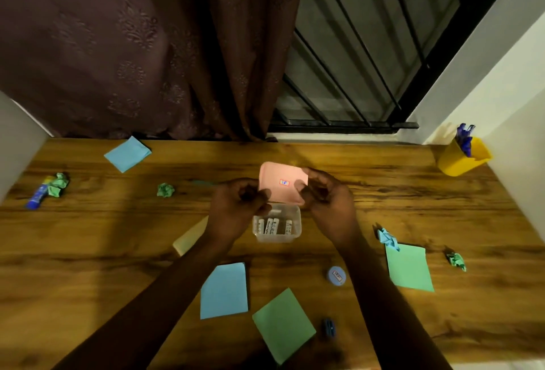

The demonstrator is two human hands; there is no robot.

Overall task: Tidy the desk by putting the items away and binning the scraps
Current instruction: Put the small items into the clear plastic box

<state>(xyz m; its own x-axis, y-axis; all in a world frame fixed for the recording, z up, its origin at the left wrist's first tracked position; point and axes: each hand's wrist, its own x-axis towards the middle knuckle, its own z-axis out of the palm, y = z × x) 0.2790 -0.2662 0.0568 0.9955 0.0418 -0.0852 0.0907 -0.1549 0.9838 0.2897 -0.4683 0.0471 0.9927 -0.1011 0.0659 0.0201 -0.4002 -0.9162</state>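
Grips of left hand (236,206) and right hand (328,197) are clamping pink rectangular plastic lid (283,182), best lowered level onto clear plastic box (277,228) just below.

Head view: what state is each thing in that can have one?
pink lid: off, held up at both edges
clear plastic box: open, white sticks inside
left hand: pinches the pink lid's left edge
right hand: grips the pink lid's right edge
yellow pen cup: upright, blue pens inside
green paper ball: crumpled
blue tube: lying on its side
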